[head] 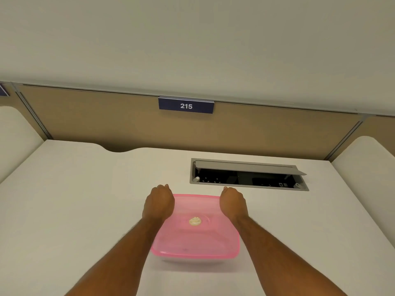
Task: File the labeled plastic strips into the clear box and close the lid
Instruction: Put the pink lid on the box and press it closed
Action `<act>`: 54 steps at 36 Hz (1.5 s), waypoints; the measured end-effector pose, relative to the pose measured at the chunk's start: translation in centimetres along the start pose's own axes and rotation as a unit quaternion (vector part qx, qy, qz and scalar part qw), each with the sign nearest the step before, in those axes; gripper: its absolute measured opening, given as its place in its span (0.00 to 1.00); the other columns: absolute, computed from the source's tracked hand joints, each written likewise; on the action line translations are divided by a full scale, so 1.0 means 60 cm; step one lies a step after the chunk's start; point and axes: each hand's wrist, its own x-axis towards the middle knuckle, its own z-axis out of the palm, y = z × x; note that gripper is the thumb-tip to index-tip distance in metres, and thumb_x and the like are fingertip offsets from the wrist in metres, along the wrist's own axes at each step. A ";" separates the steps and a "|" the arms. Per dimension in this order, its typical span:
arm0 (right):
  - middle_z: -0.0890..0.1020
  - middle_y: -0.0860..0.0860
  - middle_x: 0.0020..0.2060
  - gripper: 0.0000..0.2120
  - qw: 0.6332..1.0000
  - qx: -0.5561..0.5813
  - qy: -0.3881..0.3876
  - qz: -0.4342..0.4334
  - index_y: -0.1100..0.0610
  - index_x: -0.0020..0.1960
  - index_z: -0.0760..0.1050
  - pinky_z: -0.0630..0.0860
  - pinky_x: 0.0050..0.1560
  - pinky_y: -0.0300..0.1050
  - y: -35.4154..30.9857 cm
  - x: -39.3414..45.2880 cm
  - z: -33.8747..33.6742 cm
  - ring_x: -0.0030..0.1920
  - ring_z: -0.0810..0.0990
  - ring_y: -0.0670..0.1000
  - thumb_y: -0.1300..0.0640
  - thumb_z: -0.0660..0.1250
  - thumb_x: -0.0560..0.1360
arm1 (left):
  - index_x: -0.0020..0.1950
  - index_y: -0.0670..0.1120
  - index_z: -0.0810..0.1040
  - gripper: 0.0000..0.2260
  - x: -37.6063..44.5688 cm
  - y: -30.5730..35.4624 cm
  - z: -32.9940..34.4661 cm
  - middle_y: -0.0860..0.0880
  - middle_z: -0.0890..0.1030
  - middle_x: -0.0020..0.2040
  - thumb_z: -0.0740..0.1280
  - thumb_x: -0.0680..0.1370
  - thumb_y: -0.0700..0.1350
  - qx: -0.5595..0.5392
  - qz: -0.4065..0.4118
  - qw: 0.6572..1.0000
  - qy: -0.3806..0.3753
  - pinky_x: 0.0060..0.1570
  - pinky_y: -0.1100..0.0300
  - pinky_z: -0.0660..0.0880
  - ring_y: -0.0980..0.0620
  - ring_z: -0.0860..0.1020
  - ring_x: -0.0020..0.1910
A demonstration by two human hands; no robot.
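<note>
readable text: blue sign (186, 106) on the tan partition (106, 120) behind the desk, white digits "215". round gold-ish sticker (195, 221) at centre of the lid, print too small/blurred to read. no other writing legible.

clear box (192, 260) sits on the white desk (64, 199), mid-low in frame, w/ the pink translucent lid (196, 233) on top, covering it. contents can't be made out thru the lid; strips not visible.

left hand (158, 202) is on the far-left corner of the lid, right hand (232, 202) on the far-right corner. both seen from the back, knuckles up, fingers bent down over the far edge of the lid and hidden from cam, so whether they hook the rim or just press on it: can't tell. thumb tips poke up at the far side of each hand.

both forearms come in from bottom of frame, bare, angled inward toward the box, wrists roughly straight, hands abt level w/ each other.

behind the right hand, near but apart: grey recessed cable tray (249, 175) in the desk w/ flap raised, dark inside.
</note>
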 end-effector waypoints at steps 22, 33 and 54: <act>0.81 0.51 0.48 0.22 0.991 -0.048 0.118 -0.052 0.56 0.53 0.78 0.76 0.44 0.41 -0.008 -0.026 -0.005 0.46 0.81 0.49 0.45 0.48 0.85 | 0.53 0.48 0.74 0.18 -0.012 0.000 0.008 0.50 0.77 0.50 0.51 0.83 0.58 0.069 0.026 0.993 0.089 0.45 0.56 0.78 0.52 0.76 0.46; 0.76 0.54 0.68 0.21 0.961 -0.097 0.164 -0.202 0.56 0.67 0.76 0.70 0.68 0.53 -0.010 -0.117 0.033 0.68 0.74 0.56 0.45 0.57 0.82 | 0.76 0.47 0.64 0.23 -0.083 0.016 0.001 0.47 0.63 0.78 0.50 0.84 0.55 0.061 0.150 0.985 0.057 0.73 0.51 0.61 0.47 0.61 0.77; 0.41 0.51 0.80 0.54 0.967 -0.166 0.006 -0.195 0.52 0.81 0.40 0.34 0.74 0.52 0.009 -0.208 0.033 0.80 0.40 0.55 0.31 0.14 0.62 | 0.81 0.48 0.40 0.51 -0.171 -0.007 0.027 0.48 0.38 0.81 0.15 0.63 0.67 0.120 0.168 0.978 -0.043 0.75 0.49 0.36 0.47 0.38 0.79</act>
